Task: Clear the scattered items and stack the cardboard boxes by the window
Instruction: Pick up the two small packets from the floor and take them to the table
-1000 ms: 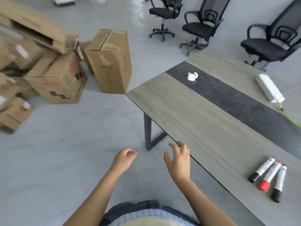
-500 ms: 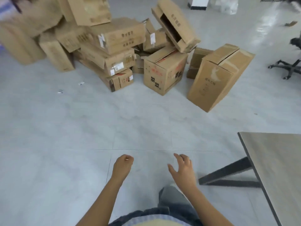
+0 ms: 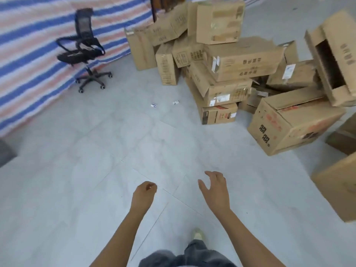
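Observation:
A jumbled heap of brown cardboard boxes fills the upper right, some tilted, one long box leaning with its end open. A square box with red print sits nearest on the floor. Two small white scraps lie on the grey tiles left of the heap. My left hand hangs low in the middle, fingers curled into a loose fist, holding nothing visible. My right hand is beside it, fingers spread and empty. Both are well short of the boxes.
A black mesh office chair on castors stands at the upper left before a blue, white and pink striped tarp. Another cardboard box juts in at the right edge. My shoe shows below on the grey tile floor.
The view has swung left from the table to the box heap and the striped tarp. The boxes are now closer. My hands keep the same pose in front of me.

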Available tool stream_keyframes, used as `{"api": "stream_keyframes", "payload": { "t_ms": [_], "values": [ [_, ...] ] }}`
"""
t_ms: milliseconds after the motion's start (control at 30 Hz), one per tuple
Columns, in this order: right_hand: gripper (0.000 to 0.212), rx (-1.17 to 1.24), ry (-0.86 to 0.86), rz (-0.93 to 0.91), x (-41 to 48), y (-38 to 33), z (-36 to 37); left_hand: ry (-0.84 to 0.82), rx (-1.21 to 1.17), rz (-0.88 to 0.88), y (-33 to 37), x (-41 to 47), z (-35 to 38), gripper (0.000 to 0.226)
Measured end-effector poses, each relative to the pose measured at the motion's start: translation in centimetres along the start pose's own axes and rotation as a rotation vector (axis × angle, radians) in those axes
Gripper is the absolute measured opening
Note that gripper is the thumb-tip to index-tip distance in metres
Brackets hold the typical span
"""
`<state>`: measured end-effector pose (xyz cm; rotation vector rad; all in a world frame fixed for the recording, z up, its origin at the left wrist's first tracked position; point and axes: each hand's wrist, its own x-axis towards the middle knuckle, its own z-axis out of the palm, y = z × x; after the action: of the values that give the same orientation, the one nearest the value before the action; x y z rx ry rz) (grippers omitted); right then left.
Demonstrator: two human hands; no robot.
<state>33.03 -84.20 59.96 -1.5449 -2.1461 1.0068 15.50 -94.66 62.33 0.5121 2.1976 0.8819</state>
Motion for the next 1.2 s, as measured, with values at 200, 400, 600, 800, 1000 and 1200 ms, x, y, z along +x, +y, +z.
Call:
{"api": "stream_keyframes", "payload": {
  "t_ms": [200, 400, 600, 800, 1000, 1200],
  "values": [
    [0.044, -0.029, -0.207, 0.031, 3.9, 0.7, 2.0, 0.025, -0.009, -0.142, 0.2, 1.8, 1.5, 0.013],
    [0.044, -0.091, -0.294, 0.026, 9.5, 0.3, 3.2, 0.071, -0.042, -0.283, 0.4, 6.1, 1.2, 0.015],
    [0.043, -0.173, -0.298, -0.011, 17.8, -2.0, 4.0, 0.067, -0.106, -0.254, 4.4, 15.1, 0.4, 0.016],
    [0.043, -0.184, -0.201, -0.009, 29.5, -7.5, 4.6, 0.113, -0.268, -0.120, 12.5, 28.0, -4.2, 0.016],
    [0.042, -0.194, -0.244, -0.009, 38.1, -11.9, 7.4, 0.094, -0.269, -0.108, 17.4, 37.4, -6.2, 0.017],
    [0.041, -0.161, -0.183, 0.067, 47.8, -12.9, 7.6, 0.008, -0.149, -0.193, 19.8, 44.5, -4.8, 0.015]
  ]
}}
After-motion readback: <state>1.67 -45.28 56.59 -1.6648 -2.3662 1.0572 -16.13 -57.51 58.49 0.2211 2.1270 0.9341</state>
